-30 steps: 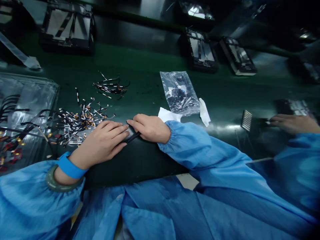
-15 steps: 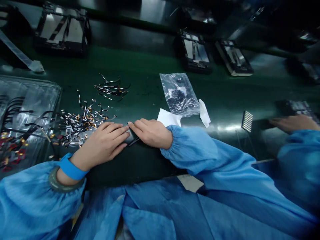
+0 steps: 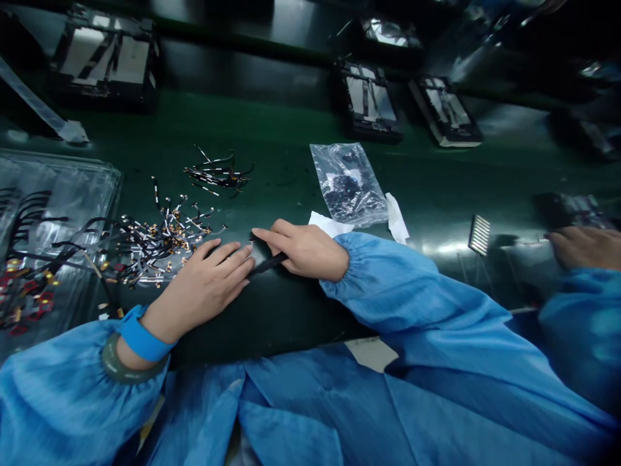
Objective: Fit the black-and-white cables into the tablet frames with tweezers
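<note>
My left hand lies palm down, its fingers stretched out and slightly spread; whatever is beneath them is hidden. Beside it, my right hand is closed round a slim black tool, which slants toward my left fingertips; its exact kind does not show. The right index finger points out at a tiny dark piece between the two hands. Just beyond my left hand spreads a heap of short flex cables with small gold connectors. A smaller bunch of black cables lies farther back.
Clear plastic trays with cables and red parts stand at the left. A zip bag of small black parts lies beside white paper. Black device frames line the back. A co-worker's hand is at the right.
My right hand has shifted slightly right and its index finger has straightened. The black tool beneath it now shows more. My left fingers have spread a little.
</note>
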`<state>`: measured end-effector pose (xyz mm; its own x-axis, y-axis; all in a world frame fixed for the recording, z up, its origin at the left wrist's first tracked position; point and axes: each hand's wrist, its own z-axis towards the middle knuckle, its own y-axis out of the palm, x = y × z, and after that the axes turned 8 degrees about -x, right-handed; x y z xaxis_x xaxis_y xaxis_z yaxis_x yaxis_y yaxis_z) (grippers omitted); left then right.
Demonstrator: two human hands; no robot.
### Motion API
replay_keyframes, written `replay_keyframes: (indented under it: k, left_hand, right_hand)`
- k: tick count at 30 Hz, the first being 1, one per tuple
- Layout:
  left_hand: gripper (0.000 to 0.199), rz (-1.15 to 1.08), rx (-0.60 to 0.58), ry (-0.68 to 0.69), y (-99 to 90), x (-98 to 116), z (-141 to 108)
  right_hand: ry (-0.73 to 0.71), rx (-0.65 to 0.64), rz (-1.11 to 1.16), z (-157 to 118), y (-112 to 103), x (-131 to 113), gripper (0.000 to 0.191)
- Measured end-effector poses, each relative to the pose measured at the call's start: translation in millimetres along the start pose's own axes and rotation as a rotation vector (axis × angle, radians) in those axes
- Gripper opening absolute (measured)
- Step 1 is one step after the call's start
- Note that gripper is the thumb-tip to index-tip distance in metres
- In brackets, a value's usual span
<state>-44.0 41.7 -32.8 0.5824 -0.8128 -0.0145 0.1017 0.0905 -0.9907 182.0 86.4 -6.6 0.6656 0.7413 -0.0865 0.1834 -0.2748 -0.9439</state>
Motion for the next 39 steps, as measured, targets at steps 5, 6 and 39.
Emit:
replay_keyframes:
  k: [5, 6, 39]
  left_hand:
    - [0.028, -0.007, 0.003, -0.003, 0.7, 0.0, 0.0]
    - [0.028, -0.008, 0.006, -0.002, 0.9, 0.0, 0.0]
    - [0.021, -0.160, 0.244, -0.564, -16.8, -25.7, -19.9]
  right_hand:
    - [-0.057, -0.012, -0.035, 1.6, 9.6, -2.1, 0.047]
    - [-0.064, -0.007, -0.034, 2.0, 10.8, -2.5, 0.047]
    - [0.327, 0.305, 0.336, 43.6, -8.3, 68.5, 0.018]
